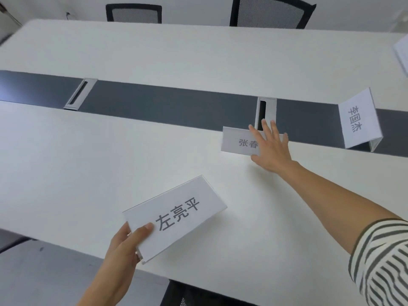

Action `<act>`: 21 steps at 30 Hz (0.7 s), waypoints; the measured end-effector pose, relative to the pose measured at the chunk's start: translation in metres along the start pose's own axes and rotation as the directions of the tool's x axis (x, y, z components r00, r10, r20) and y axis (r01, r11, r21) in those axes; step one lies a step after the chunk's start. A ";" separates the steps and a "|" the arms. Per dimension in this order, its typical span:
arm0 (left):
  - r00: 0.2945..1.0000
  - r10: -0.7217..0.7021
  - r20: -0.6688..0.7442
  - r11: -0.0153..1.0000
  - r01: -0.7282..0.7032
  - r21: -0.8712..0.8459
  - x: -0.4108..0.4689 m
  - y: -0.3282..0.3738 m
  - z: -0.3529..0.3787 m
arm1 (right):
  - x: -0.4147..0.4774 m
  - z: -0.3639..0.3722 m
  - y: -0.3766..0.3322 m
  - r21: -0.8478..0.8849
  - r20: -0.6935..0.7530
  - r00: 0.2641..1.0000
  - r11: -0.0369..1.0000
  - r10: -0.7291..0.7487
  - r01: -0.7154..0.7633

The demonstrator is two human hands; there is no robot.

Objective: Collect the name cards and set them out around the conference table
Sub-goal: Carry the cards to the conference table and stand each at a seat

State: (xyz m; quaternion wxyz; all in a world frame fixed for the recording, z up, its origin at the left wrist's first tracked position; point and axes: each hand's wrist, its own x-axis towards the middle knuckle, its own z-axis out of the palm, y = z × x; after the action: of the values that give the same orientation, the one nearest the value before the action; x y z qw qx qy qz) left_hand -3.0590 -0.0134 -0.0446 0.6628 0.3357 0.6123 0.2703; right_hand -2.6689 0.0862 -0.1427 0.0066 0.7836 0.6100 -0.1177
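My left hand (125, 246) grips the lower left corner of a white folded name card (176, 217) with dark printed characters, held just above the near edge of the white conference table (88, 151). My right hand (270, 146) reaches forward with fingers spread and covers the right part of a second name card (238, 142) that stands near the table's dark centre strip. A third name card (358, 120) stands on the strip to the right, turned sideways. Another white card (401, 56) shows partly at the far right edge.
A dark grey strip (165, 104) runs across the table's middle, with two metal cable hatches (79, 93) (266, 111) set in it. Two black mesh chairs (133, 13) (271, 12) stand at the far side. A chair back (183, 294) sits below the near edge.
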 end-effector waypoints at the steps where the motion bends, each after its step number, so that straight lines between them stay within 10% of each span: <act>1: 1.000 0.008 0.004 1.000 -0.008 -0.008 -0.005 0.002 -0.003 | -0.006 -0.006 -0.009 0.041 -0.055 0.998 0.998 -0.039 0.041; 4: 0.999 0.024 0.022 0.999 -0.024 -0.026 -0.021 0.003 -0.018 | -0.033 -0.026 -0.055 0.396 -0.094 0.994 0.914 -0.058 0.091; 7: 0.999 0.036 -0.007 0.998 -0.036 -0.042 -0.040 0.001 -0.042 | -0.076 -0.043 -0.118 0.824 0.118 0.987 0.566 -0.111 -0.035; 14: 0.996 0.050 -0.070 0.983 -0.062 -0.172 -0.096 -0.016 -0.139 | -0.180 -0.047 -0.255 0.901 0.418 0.793 0.312 -0.443 -0.300; 21: 0.965 0.044 -0.260 0.978 -0.095 -0.186 -0.156 -0.054 -0.293 | -0.255 -0.017 -0.416 0.903 0.401 0.784 0.348 -0.473 -0.252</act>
State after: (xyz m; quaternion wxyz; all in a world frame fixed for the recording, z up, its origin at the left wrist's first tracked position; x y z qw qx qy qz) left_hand -3.3692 -0.1338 0.0046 0.5989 0.2522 0.6502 0.3935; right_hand -3.1225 -0.0479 -0.0221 -0.2521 0.5139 0.4498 -0.6856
